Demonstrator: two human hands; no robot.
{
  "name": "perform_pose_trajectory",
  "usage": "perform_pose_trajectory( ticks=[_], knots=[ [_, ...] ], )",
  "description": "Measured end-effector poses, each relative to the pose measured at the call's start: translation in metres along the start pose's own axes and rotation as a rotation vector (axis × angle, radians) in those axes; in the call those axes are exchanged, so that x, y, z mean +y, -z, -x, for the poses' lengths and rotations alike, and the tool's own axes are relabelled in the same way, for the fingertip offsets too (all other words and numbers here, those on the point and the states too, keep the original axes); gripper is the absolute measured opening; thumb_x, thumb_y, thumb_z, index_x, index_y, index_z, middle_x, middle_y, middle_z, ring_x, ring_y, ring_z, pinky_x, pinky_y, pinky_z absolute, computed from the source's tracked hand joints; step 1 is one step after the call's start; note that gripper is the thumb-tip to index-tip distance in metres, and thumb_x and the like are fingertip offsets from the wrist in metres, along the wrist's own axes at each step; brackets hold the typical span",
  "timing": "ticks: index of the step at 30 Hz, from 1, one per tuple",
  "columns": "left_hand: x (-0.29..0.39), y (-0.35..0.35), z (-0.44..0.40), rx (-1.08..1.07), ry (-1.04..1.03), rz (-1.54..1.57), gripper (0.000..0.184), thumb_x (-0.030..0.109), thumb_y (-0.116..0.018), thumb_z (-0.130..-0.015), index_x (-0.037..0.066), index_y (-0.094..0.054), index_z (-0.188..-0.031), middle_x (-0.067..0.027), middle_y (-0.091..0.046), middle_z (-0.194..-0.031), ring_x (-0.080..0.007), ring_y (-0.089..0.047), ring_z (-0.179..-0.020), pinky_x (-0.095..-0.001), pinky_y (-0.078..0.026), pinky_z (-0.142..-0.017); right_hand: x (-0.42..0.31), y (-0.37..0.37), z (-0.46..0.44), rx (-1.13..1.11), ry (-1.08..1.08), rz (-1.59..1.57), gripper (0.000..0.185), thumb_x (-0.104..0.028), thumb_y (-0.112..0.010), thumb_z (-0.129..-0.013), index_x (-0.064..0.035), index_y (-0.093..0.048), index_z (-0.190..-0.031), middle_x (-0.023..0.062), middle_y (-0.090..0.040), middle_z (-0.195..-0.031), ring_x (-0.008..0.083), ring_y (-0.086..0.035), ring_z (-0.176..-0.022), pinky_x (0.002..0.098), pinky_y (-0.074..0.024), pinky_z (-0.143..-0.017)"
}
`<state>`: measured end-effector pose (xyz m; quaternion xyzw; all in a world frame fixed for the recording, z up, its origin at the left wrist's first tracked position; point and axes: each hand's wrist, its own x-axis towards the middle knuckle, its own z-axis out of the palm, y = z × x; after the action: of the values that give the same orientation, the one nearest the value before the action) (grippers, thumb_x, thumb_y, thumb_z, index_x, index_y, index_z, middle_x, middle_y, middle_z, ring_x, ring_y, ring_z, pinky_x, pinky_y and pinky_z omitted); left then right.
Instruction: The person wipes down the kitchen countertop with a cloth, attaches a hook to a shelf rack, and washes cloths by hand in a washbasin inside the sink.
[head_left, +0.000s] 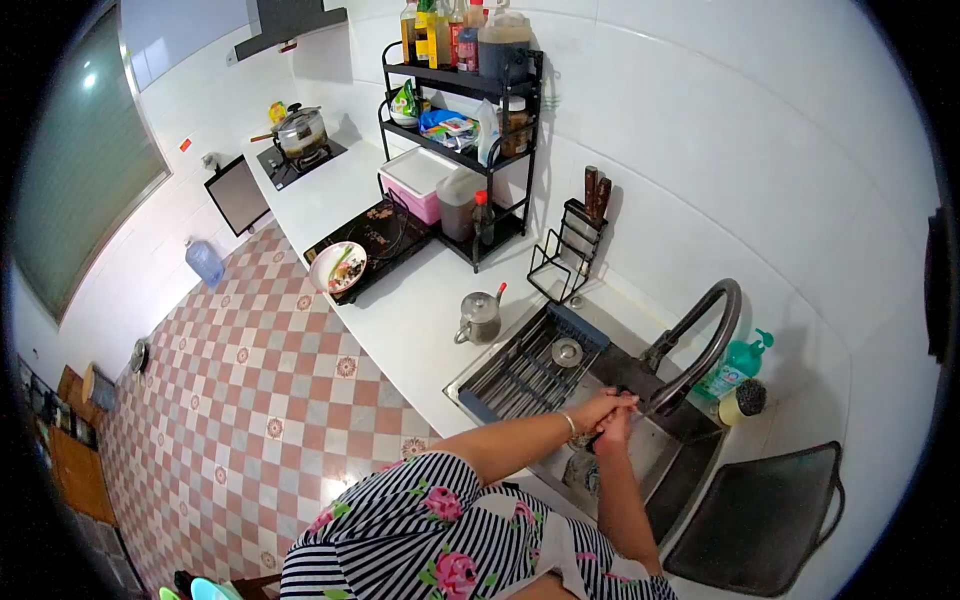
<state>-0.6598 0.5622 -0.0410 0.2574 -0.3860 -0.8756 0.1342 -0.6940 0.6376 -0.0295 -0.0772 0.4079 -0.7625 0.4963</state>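
Head cam: both hands are together over the sink (648,450), right of center in the frame, just beside the end of the curved faucet (706,350). L hand (597,408) comes in from the left w/ a thin bracelet (571,424) on the wrist, R hand (616,430) comes up from below, & they're touching. Fingers look bent in on both, but they overlap & are tiny, so can't tell if they're clenched or grasping smth. There's a dark thing (596,441) right by them, partly hidden, can't tell what it is or which hand has it. Some clear item (582,470) sits lower in the sink, under the L forearm.

Slatted rack (520,375) lies across the left part of the sink w/ a round metal lid (567,352) on it. Small metal teapot (480,318) is on the counter (430,340) near the rack, spout w/ a red tip. Knife holder (578,238) stands behind the sink. Green pump bottle (738,364) & a dark scrubber (751,395) are right of the faucet, black tray (755,525) lower right.

Upper middle has a black shelf (430,72) full of bottles etc, w/ a food bowl (350,252) to its lower left, btw. Lidded pot (300,132) is on the stove, upper left.
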Motion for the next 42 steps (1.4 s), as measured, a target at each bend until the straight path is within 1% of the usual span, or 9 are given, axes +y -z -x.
perform_pose_trajectory(
  ticks=[5, 9, 14, 19, 21, 25, 32, 37, 42],
  knots=[
    [0.048, -0.038, 0.045, 0.233, -0.094, -0.499, 0.034, 0.035, -0.048, -0.091, 0.003, -0.059, -0.090, -0.0084, -0.058, -0.072, -0.0156, -0.057, -0.062, -0.0301, -0.047, -0.060, 0.041, 0.006, 0.003, 0.042, 0.286, -0.158, 0.036, -0.028, -0.039, -0.096, -0.0077, -0.039, -0.126, 0.0051, -0.048, -0.107, 0.0104, -0.050, -0.091, 0.0228, -0.0426, -0.066],
    [0.034, -0.025, 0.029, 0.056, -0.137, -0.611, 0.036, 0.035, -0.044, -0.093, 0.002, -0.059, -0.094, -0.0114, -0.061, -0.080, -0.0202, -0.058, -0.071, -0.0354, -0.046, -0.070, 0.026, -0.005, 0.025, 0.147, 0.468, 0.337, 0.032, -0.031, -0.044, -0.094, -0.0054, -0.050, -0.112, 0.0052, -0.053, -0.095, 0.0093, -0.052, -0.081, 0.0239, -0.0408, -0.060],
    [0.029, -0.003, 0.008, -0.227, -0.183, -0.757, 0.048, 0.043, -0.034, -0.094, 0.001, -0.058, -0.091, -0.0111, -0.059, -0.087, -0.0215, -0.053, -0.080, -0.0353, -0.042, -0.079, -0.048, -0.022, 0.044, 0.186, -0.288, 0.399, 0.043, -0.048, -0.047, -0.090, -0.0175, -0.041, -0.060, -0.0052, -0.034, -0.046, 0.0095, -0.028, -0.038, 0.0277, -0.0209, -0.039],
    [0.079, -0.034, 0.043, -0.055, -0.322, -1.445, 0.056, 0.049, -0.033, -0.092, -0.001, -0.060, -0.095, -0.0224, -0.057, -0.095, -0.0353, -0.055, -0.088, -0.0399, -0.043, -0.080, -0.084, 0.014, 0.023, -0.315, -0.452, 0.214, 0.029, -0.039, -0.035, -0.096, -0.0169, -0.042, -0.078, -0.0085, -0.028, -0.054, 0.0045, -0.024, -0.044, 0.0217, -0.0187, -0.039],
    [0.093, -0.036, 0.052, -0.024, -0.573, -1.539, 0.052, 0.046, -0.036, -0.093, 0.000, -0.060, -0.095, -0.0175, -0.058, -0.098, -0.0298, -0.055, -0.089, -0.0382, -0.043, -0.083, -0.092, 0.013, 0.023, -0.346, -0.450, 0.215, 0.029, -0.037, -0.036, -0.096, -0.0166, -0.042, -0.077, -0.0088, -0.029, -0.055, 0.0042, -0.026, -0.045, 0.0211, -0.0201, -0.041],
    [0.065, -0.005, 0.015, -0.440, -0.079, -0.777, 0.029, 0.031, -0.047, -0.092, 0.004, -0.057, -0.097, -0.0011, -0.056, -0.085, -0.0143, -0.053, -0.080, -0.0304, -0.045, -0.079, -0.109, 0.021, 0.018, -0.443, -0.384, 0.280, 0.027, -0.032, -0.038, -0.095, -0.0142, -0.044, -0.075, -0.0079, -0.032, -0.058, 0.0046, -0.030, -0.047, 0.0205, -0.0242, -0.043],
    [0.059, -0.014, 0.022, -0.479, 0.373, -0.050, 0.018, 0.027, -0.050, -0.091, 0.009, -0.053, -0.087, 0.0050, -0.039, -0.063, -0.0069, -0.037, -0.053, -0.0237, -0.035, -0.049, -0.127, 0.054, 0.015, -0.388, -0.259, 0.440, 0.029, -0.032, -0.047, -0.091, -0.0107, -0.046, -0.072, -0.0024, -0.042, -0.056, 0.0070, -0.036, -0.042, 0.0219, -0.0258, -0.038],
    [0.053, -0.022, 0.016, -0.182, 0.164, -0.173, 0.019, 0.021, -0.046, -0.090, 0.011, -0.045, -0.074, 0.0009, -0.042, -0.058, -0.0085, -0.032, -0.043, -0.0232, -0.028, -0.044, -0.140, 0.054, 0.034, -0.259, -0.382, 0.643, 0.024, -0.029, -0.052, -0.089, -0.0068, -0.055, -0.080, -0.0007, -0.047, -0.059, 0.0086, -0.044, -0.050, 0.0242, -0.0353, -0.046],
    [0.029, -0.027, 0.005, -0.055, 0.014, -0.136, 0.024, 0.027, -0.048, -0.091, 0.013, -0.048, -0.072, 0.0035, -0.040, -0.055, -0.0084, -0.034, -0.044, -0.0229, -0.029, -0.044, -0.123, 0.088, 0.021, 0.048, -0.109, 0.499, 0.026, -0.031, -0.055, -0.089, -0.0073, -0.057, -0.097, -0.0037, -0.047, -0.061, 0.0083, -0.048, -0.061, 0.0246, -0.0427, -0.063]
  ],
)
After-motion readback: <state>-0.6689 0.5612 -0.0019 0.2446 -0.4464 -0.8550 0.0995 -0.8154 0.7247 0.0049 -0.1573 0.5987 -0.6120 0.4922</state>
